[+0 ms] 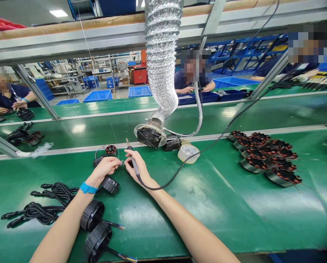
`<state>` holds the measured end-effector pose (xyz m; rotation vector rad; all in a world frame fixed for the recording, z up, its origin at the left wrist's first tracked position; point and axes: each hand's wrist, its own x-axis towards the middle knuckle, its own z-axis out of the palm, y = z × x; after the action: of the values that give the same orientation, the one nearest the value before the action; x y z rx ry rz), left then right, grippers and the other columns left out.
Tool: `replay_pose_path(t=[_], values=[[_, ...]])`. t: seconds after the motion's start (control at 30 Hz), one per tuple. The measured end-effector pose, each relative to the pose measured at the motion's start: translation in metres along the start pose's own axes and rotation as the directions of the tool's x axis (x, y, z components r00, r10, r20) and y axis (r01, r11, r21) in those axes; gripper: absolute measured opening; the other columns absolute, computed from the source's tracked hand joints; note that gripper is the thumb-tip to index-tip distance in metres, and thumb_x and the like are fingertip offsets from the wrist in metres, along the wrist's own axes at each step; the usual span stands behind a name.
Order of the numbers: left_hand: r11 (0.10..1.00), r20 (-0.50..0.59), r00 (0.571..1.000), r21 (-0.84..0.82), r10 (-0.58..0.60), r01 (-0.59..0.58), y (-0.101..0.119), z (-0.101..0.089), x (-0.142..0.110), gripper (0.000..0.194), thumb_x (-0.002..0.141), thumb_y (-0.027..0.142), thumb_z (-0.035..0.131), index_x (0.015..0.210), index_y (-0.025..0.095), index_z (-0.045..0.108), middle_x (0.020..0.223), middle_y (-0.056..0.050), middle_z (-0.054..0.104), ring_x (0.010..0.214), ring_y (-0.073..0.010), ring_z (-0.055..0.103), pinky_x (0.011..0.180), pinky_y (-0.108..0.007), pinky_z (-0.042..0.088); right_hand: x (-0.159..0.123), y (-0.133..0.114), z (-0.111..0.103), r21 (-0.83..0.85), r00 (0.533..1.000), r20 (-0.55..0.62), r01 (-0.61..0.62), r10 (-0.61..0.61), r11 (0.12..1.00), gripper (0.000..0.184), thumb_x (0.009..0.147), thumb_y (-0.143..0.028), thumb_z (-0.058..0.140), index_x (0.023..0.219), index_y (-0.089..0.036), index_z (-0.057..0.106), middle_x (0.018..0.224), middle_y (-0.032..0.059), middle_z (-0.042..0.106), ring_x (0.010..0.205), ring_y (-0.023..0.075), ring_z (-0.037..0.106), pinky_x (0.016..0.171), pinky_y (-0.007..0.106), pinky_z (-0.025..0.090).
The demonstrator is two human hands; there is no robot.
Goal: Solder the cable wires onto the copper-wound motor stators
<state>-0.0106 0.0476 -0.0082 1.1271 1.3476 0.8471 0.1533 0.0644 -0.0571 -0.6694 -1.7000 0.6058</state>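
My right hand [137, 164] is closed around a soldering iron [134, 164], its tip pointing up and away from me. The thumb and a finger of that hand also come near some thin wire ends [122, 163]. Those ends are pinched in the fingertips of my left hand [107, 167], which wears a blue wristband [88, 188]. Just beyond my left hand sits a small copper-wound stator [111, 150]. Around that wrist lie black round housings [110, 185], partly hidden by the hand. A thin strand [114, 135] hangs down from above, close to both hands.
A fume duct [163, 54] ends in a fan grille [149, 137] ahead. A roll of clear tape [189, 153] lies beside it. Several stators [264, 155] stand right; coiled black cables [42, 212] and caps [97, 241] lie left. The iron's cord [207, 148] crosses the green bench. Co-workers sit opposite.
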Motion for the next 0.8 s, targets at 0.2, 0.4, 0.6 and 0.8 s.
replay_pose_path(t=[0.2, 0.4, 0.6, 0.8], values=[[0.999, 0.008, 1.000, -0.025, -0.025, 0.025, 0.000, -0.002, 0.000, 0.027, 0.060, 0.034, 0.073, 0.065, 0.012, 0.058, 0.052, 0.006, 0.044, 0.035, 0.0002, 0.023, 0.040, -0.020, 0.008, 0.000, -0.001, -0.001, 0.016, 0.997, -0.019, -0.073, 0.073, 0.997, 0.052, 0.077, -0.005, 0.054, 0.125, -0.024, 0.054, 0.098, 0.0016, 0.055, 0.074, 0.0105, 0.061, 0.082, 0.028, 0.053], [0.999, 0.047, 0.998, -0.037, -0.032, 0.034, -0.005, -0.004, 0.003, 0.028, 0.063, 0.036, 0.074, 0.067, 0.012, 0.060, 0.053, 0.005, 0.047, 0.035, 0.0000, 0.023, 0.039, -0.020, 0.009, -0.001, 0.001, 0.002, 0.038, 0.987, -0.035, -0.153, 0.154, 0.987, 0.049, 0.077, -0.007, 0.054, 0.123, -0.022, 0.053, 0.101, 0.0019, 0.051, 0.063, 0.0073, 0.058, 0.073, 0.027, 0.055], [0.998, 0.099, 0.993, 0.000, -0.056, 0.057, -0.004, -0.002, 0.000, 0.029, 0.063, 0.037, 0.074, 0.065, 0.012, 0.059, 0.053, 0.006, 0.046, 0.035, -0.0001, 0.023, 0.039, -0.020, 0.010, -0.004, 0.002, 0.004, 0.061, 0.978, -0.074, -0.192, 0.197, 0.979, 0.046, 0.077, -0.010, 0.056, 0.122, -0.021, 0.054, 0.102, 0.0027, 0.052, 0.062, 0.0078, 0.060, 0.069, 0.027, 0.056], [0.998, 0.089, 0.994, 0.008, -0.064, 0.064, -0.006, -0.003, 0.001, 0.030, 0.063, 0.038, 0.074, 0.068, 0.011, 0.061, 0.054, 0.005, 0.048, 0.036, -0.0001, 0.024, 0.039, -0.019, 0.010, -0.007, -0.015, -0.011, 0.061, 0.966, -0.133, -0.214, 0.220, 0.975, 0.032, 0.092, -0.024, 0.053, 0.124, -0.021, 0.060, 0.097, 0.0056, 0.065, 0.073, 0.0143, 0.066, 0.071, 0.027, 0.056]])
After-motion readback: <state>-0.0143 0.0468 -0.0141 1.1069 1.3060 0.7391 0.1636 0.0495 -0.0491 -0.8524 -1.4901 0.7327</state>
